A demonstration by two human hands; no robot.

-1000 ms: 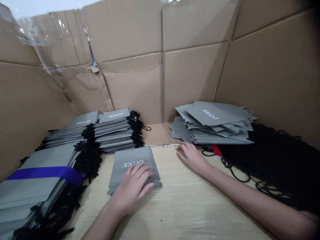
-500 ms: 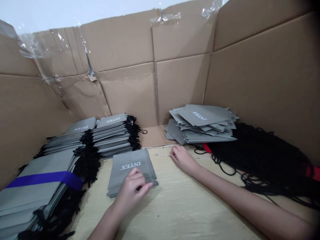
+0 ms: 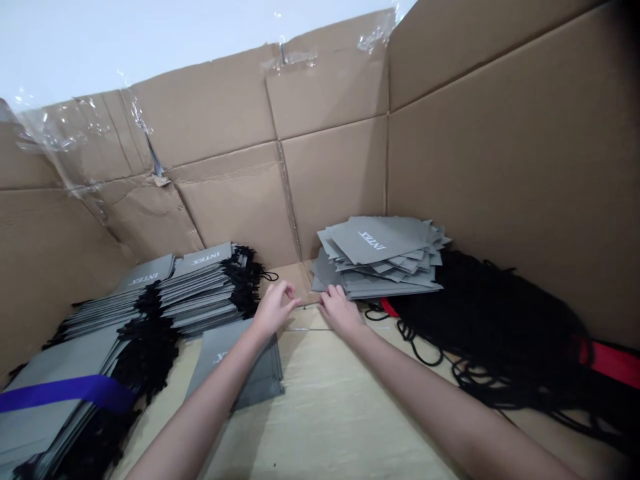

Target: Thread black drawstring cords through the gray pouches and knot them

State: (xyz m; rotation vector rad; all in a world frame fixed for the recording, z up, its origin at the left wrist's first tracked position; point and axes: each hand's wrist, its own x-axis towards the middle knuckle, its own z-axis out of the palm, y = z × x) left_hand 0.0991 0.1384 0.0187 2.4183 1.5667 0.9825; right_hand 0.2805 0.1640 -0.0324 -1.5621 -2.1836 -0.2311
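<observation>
My left hand (image 3: pixel 275 309) is reaching over the far end of a small stack of grey pouches (image 3: pixel 263 363) printed INTEX. Its thumb and fingers are curved with a gap between them, and nothing shows in it. Close by on the right, my right hand (image 3: pixel 341 311) rests low at the back edge of the table, its fingers bent together. Whatever it may pinch is hidden. It is beside the front corner of a loose pile of flat grey INTEX pieces (image 3: pixel 390 240). My left forearm covers part of the small stack.
At the left stand tall stacks of grey pouches with black cords (image 3: pixel 200 293), one bundle wrapped with a purple band (image 3: pixel 70 392). A heap of black cords (image 3: pixel 500 320) with red bands lies at the right. Cardboard walls (image 3: pixel 225 207) enclose the pale table (image 3: pixel 340 413).
My left hand has moved forward from the small stack, toward my right hand. The thin white piece beside my right hand no longer shows. The view has shifted right.
</observation>
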